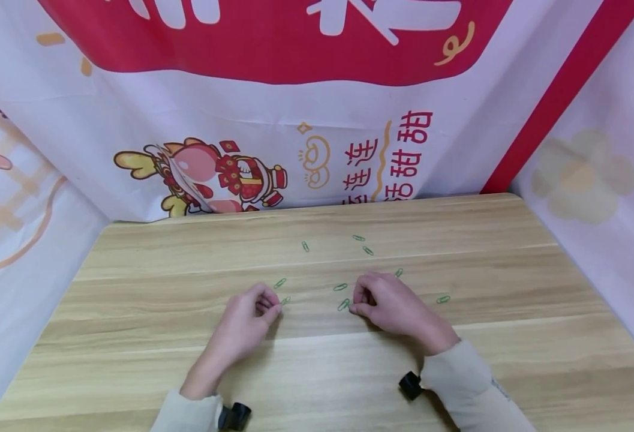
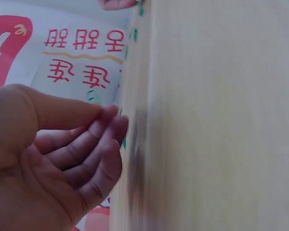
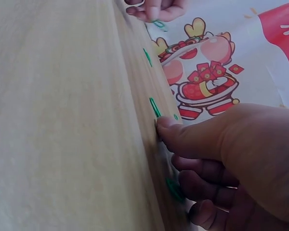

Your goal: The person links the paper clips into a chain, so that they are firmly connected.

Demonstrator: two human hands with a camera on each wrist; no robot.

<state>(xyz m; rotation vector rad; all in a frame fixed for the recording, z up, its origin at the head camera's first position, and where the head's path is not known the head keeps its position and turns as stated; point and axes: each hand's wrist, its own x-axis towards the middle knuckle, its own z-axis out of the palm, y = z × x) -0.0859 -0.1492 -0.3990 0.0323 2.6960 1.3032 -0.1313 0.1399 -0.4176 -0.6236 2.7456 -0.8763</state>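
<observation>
My left hand [image 1: 249, 321] pinches a green wire paper clip [image 1: 286, 300] between thumb and index fingertips, the clip sticking out past them. Its other fingers curl loosely in the left wrist view. A second green clip [image 1: 280, 283] lies just beyond this hand. On the right, my right hand [image 1: 392, 303] is low over the table, thumb and index fingertips at the near end of another green paper clip [image 3: 154, 107]. The thumb covers that end in the right wrist view. Close by lie a clip [image 1: 340, 287] and, partly behind the knuckles, one more clip [image 1: 399, 273].
Farther back on the wooden table [image 1: 133, 300] lie three green clips, one [image 1: 305, 246] apart from a pair [image 1: 363, 245]. Another clip [image 1: 443, 299] sits right of the right hand. Printed cloth [image 1: 273, 132] hangs behind the table's back edge and along both sides.
</observation>
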